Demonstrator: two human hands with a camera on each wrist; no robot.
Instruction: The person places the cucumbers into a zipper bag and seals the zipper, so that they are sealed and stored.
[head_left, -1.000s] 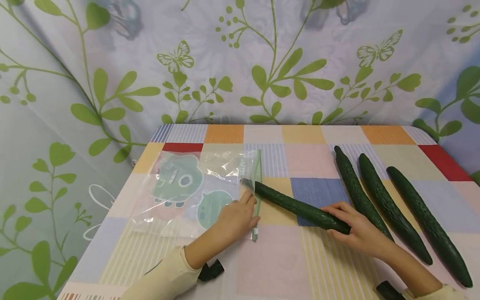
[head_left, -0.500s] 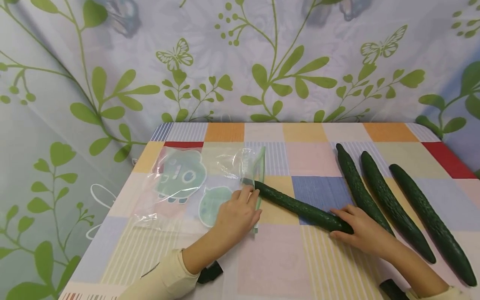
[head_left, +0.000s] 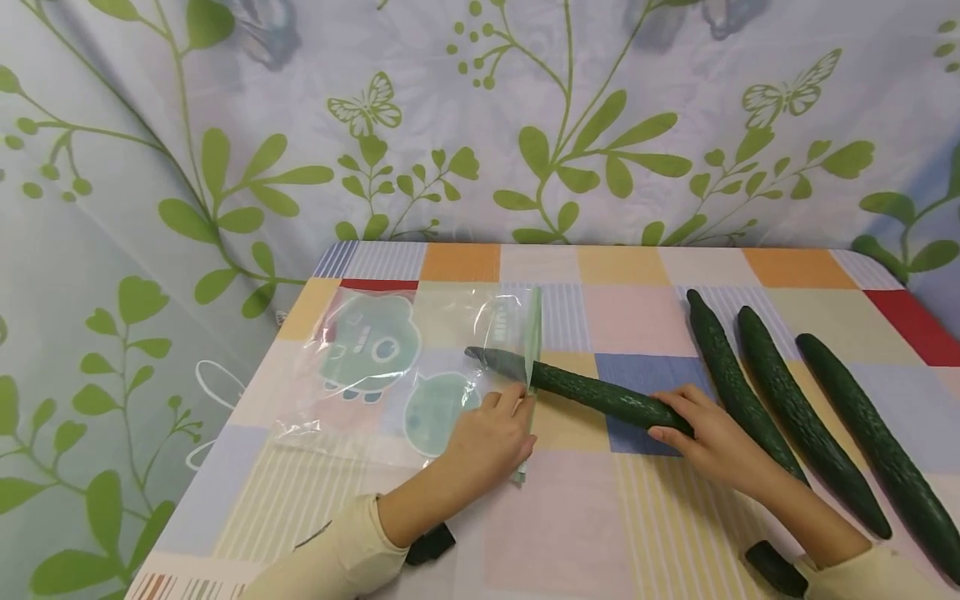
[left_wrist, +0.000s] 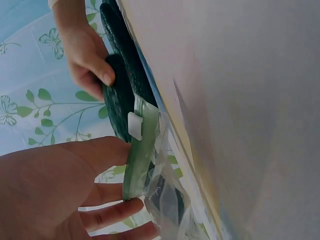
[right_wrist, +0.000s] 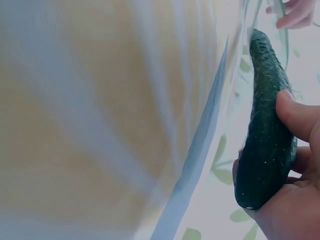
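Observation:
My right hand (head_left: 712,437) grips the thick end of a dark green cucumber (head_left: 600,396), its thumb and fingers round it in the right wrist view. The cucumber's thin end lies inside a clear zip bag (head_left: 300,408) printed with green cartoon figures, having passed through the mouth on the bag's right side. My left hand (head_left: 480,446) pinches the bag's green zip edge (left_wrist: 141,162) between thumb and fingers, just below the cucumber. On that edge, a white slider (left_wrist: 135,126) shows in the left wrist view.
Three more cucumbers, a left one (head_left: 738,375), a middle one (head_left: 806,408) and a right one (head_left: 873,450), lie side by side on the patchwork tablecloth (head_left: 555,517). A leaf-print curtain (head_left: 450,108) hangs behind the table. Dark bands show at both wrists.
The cucumber in my right hand has slid left, further into the bag. My left hand keeps its hold on the bag's edge. The head view has shifted slightly.

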